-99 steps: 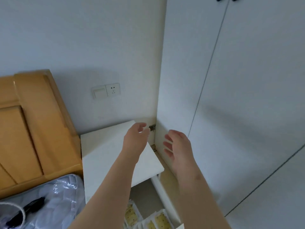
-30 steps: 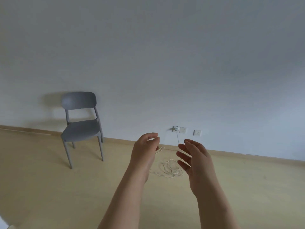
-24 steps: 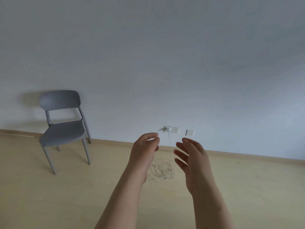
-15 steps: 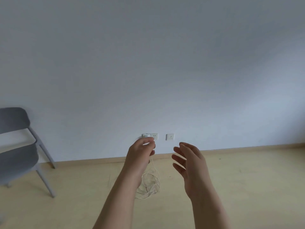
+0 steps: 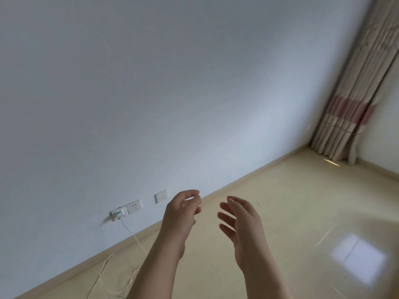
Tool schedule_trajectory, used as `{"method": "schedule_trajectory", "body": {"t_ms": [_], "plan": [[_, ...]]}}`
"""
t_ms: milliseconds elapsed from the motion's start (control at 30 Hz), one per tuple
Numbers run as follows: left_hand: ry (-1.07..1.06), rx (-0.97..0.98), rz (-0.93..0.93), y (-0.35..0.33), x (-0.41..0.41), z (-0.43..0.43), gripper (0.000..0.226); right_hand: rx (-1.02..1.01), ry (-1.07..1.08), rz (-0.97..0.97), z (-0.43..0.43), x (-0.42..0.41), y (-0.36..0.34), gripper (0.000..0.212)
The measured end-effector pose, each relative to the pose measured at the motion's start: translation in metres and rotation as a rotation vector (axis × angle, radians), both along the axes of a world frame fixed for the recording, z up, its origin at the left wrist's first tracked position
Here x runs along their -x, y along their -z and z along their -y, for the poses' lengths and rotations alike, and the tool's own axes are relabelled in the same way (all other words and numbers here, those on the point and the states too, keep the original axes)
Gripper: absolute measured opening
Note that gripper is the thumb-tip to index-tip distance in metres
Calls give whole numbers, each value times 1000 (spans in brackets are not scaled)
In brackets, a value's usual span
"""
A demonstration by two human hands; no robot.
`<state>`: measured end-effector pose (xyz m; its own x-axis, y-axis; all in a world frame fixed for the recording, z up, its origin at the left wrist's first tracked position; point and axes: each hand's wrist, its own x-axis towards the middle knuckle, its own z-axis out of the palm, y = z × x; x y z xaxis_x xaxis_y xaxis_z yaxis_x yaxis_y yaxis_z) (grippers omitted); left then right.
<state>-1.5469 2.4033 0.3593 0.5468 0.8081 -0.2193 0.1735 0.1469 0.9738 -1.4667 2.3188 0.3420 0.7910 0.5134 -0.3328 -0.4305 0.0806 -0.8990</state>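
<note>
My left hand (image 5: pixel 180 214) is raised in front of me with its fingers loosely curled and nothing in it. Beside it, my right hand (image 5: pixel 241 223) is held up with relaxed, spread fingers, palm turned inward, also holding nothing. Both hang in the air above a pale yellow floor (image 5: pixel 291 212), apart from each other and touching no object.
A white wall (image 5: pixel 151 93) runs across the view. Low on it sit a charger (image 5: pixel 117 214) plugged into an outlet, a socket (image 5: pixel 134 206) and a small plate (image 5: pixel 161 196). A white cable (image 5: pixel 103 270) trails onto the floor. A striped curtain (image 5: pixel 356 100) hangs at the right corner.
The view has swung to the right: the grey chair has left the frame and the curtain corner has come in. Both hands keep the same raised, relaxed pose.
</note>
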Motion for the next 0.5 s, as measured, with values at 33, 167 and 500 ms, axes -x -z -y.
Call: {"method": "schedule_trajectory", "body": {"t_ms": [33,167,500], "plan": [[25,-1,-5,2,-21,-6,14,7,29,-8,-3,-18,4,10],[97,-15,11,8,-115,-28,15,1,115,-6,-15,-104,9,10],[290,-63,28,-11,-387,-44,16,-8,293,50,-16,-359,-12,9]]}}
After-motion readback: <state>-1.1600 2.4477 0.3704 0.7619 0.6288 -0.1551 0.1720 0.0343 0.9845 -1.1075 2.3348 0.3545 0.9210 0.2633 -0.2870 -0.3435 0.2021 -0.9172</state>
